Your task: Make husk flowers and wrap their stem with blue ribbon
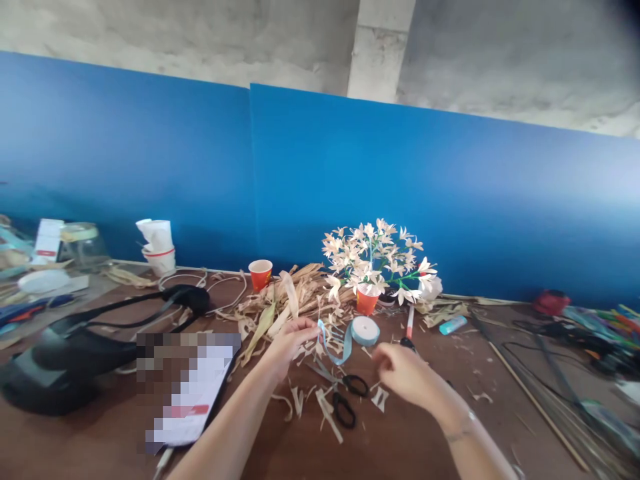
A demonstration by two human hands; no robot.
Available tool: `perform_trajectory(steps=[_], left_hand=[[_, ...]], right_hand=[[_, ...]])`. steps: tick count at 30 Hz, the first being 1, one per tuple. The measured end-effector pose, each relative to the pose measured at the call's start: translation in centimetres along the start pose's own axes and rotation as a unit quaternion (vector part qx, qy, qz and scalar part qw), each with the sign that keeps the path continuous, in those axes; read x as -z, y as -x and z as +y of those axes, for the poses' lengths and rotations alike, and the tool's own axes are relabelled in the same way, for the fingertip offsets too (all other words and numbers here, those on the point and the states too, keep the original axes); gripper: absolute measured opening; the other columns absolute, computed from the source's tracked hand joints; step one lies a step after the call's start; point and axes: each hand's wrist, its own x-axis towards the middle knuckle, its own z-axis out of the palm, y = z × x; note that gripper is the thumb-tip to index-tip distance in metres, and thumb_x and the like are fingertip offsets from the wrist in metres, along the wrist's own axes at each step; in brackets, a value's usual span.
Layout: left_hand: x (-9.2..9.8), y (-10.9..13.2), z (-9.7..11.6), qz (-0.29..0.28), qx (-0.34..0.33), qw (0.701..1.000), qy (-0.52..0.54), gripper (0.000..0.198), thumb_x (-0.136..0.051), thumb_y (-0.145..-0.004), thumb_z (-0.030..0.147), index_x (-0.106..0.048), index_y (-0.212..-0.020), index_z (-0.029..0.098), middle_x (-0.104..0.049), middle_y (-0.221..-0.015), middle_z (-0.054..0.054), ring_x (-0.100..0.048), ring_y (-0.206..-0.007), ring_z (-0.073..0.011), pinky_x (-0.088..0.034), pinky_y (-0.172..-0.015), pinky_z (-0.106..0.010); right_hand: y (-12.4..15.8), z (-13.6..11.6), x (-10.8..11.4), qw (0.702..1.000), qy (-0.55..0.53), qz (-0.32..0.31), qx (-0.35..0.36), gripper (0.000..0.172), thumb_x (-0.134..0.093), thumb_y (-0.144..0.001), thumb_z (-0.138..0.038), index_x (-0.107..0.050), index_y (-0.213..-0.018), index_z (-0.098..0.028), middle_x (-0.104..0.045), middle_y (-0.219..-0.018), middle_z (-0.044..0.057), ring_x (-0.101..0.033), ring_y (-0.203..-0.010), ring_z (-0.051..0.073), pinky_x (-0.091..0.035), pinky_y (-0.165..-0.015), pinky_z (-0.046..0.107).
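My left arm reaches forward from the bottom of the view, and my left hand (295, 333) pinches the free end of a ribbon (346, 345) between thumb and fingertips. My right arm comes in from the lower right; my right hand (403, 373) is half curled above the desk (420, 447), its fingers bent toward the left. Whether it holds anything I cannot tell (the fingertips are blurred).

The ribbon is pale blue, narrow and slack. It dips in a loop from my left fingers and rises again to its roll (365, 330), which lies flat on the desk between my hands, a little farther out, its white face upward.

Nearer to me than the roll lie the scissors (341, 382), blades apart and pointing away to the left, black handles toward me. Scraps of dry husk (327, 413) are scattered around them. Beyond the roll stands an orange cup (367, 305) with a spray of cream flowers (373, 257) on green stems. A heap of husks (280, 300) spreads behind my left hand, with a red cup (261, 275) at its back edge. A phone (187, 393) lies left of my forearm, and a blue tube (453, 325) sits farther right.
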Motion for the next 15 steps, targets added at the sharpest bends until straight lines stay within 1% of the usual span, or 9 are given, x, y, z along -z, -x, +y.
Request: perform_trajectory(steps=[1, 2, 3, 4, 6, 9, 12, 14, 15], left_hand=[[-0.2, 0.0, 0.0, -0.006, 0.006, 1.0, 0.003, 0.016, -0.063, -0.065, 0.028, -0.058, -0.058, 0.014, -0.06, -0.059, 0.0, -0.049, -0.055, -0.0096, -0.033, -0.056, -0.021], [-0.3, 0.1, 0.0, -0.01, 0.013, 1.0, 0.005, 0.016, -0.064, -0.064, 0.028, -0.058, -0.058, 0.015, -0.06, -0.059, 0.0, -0.049, -0.055, -0.0096, -0.033, -0.056, -0.021], [-0.5, 0.2, 0.0, -0.013, 0.021, 1.0, 0.007, 0.016, -0.064, -0.063, 0.028, -0.058, -0.058, 0.015, -0.06, -0.059, 0.0, -0.048, -0.054, -0.0095, -0.033, -0.055, -0.021], [-0.6, 0.2, 0.0, -0.015, 0.028, 0.999, 0.009, 0.016, -0.065, -0.062, 0.029, -0.057, -0.059, 0.015, -0.059, -0.058, 0.001, -0.048, -0.053, -0.0094, -0.032, -0.055, -0.021], [-0.8, 0.3, 0.0, -0.024, 0.037, 0.999, 0.009, 0.016, -0.065, -0.061, 0.029, -0.058, -0.059, 0.015, -0.059, -0.059, 0.001, -0.048, -0.054, -0.0097, -0.032, -0.055, -0.021], [-1.0, 0.4, -0.2, -0.037, 0.04, 0.998, 0.015, 0.016, -0.065, -0.061, 0.029, -0.059, -0.059, 0.015, -0.059, -0.059, 0.001, -0.048, -0.056, -0.0099, -0.032, -0.057, -0.022], [-1.1, 0.4, -0.4, -0.05, 0.038, 0.998, 0.032, 0.015, -0.066, -0.06, 0.028, -0.059, -0.057, 0.015, -0.058, -0.058, 0.0, -0.047, -0.055, -0.0101, -0.031, -0.057, -0.022], [-1.2, 0.4, -0.5, -0.063, 0.035, 0.996, 0.044, 0.014, -0.066, -0.06, 0.027, -0.059, -0.056, 0.014, -0.058, -0.057, -0.001, -0.047, -0.054, -0.0105, -0.031, -0.056, -0.023], [-1.2, 0.4, -0.6, -0.068, 0.035, 0.996, 0.049, 0.014, -0.066, -0.06, 0.026, -0.06, -0.056, 0.014, -0.059, -0.056, -0.001, -0.046, -0.053, -0.0105, -0.03, -0.055, -0.023]], right_hand=[[0.4, 0.9, 0.4, 0.995, 0.062, 0.066, -0.035, 0.032, -0.046, -0.066, -0.01, -0.056, -0.095, -0.019, -0.061, -0.092, 0.007, -0.056, -0.088, 0.021, -0.038, -0.071, 0.027], [0.9, 1.7, 0.6, 0.981, 0.127, 0.125, -0.072, 0.039, -0.047, -0.064, -0.009, -0.053, -0.102, -0.018, -0.058, -0.1, 0.01, -0.053, -0.098, 0.026, -0.037, -0.075, 0.032], [1.2, 2.5, 0.6, 0.966, 0.177, 0.145, -0.116, 0.044, -0.048, -0.064, -0.009, -0.049, -0.108, -0.017, -0.056, -0.103, 0.013, -0.051, -0.1, 0.03, -0.036, -0.076, 0.036], [1.5, 3.2, 0.4, 0.955, 0.209, 0.134, -0.16, 0.048, -0.049, -0.063, -0.007, -0.047, -0.111, -0.015, -0.056, -0.102, 0.015, -0.052, -0.099, 0.032, -0.036, -0.075, 0.038], [1.8, 4.1, -0.3, 0.949, 0.224, 0.113, -0.192, 0.045, -0.047, -0.066, -0.007, -0.046, -0.11, -0.011, -0.057, -0.097, 0.017, -0.055, -0.094, 0.031, -0.036, -0.073, 0.038], [1.6, 5.1, -1.1, 0.955, 0.219, 0.11, -0.167, 0.037, -0.045, -0.067, -0.006, -0.048, -0.104, -0.012, -0.059, -0.092, 0.015, -0.057, -0.09, 0.029, -0.037, -0.071, 0.036], [1.3, 5.6, -0.6, 0.963, 0.185, 0.144, -0.133, 0.028, -0.047, -0.067, -0.009, -0.052, -0.093, -0.014, -0.059, -0.089, 0.013, -0.057, -0.085, 0.028, -0.037, -0.067, 0.034], [1.0, 5.4, 0.0, 0.977, 0.078, 0.177, -0.086, 0.019, -0.048, -0.07, -0.016, -0.053, -0.088, -0.016, -0.061, -0.083, 0.01, -0.058, -0.078, 0.025, -0.039, -0.065, 0.032], [0.8, 5.1, 0.1, 0.981, -0.01, 0.186, -0.054, 0.018, -0.049, -0.071, -0.022, -0.054, -0.088, -0.017, -0.061, -0.081, 0.008, -0.058, -0.075, 0.024, -0.04, -0.065, 0.031]])
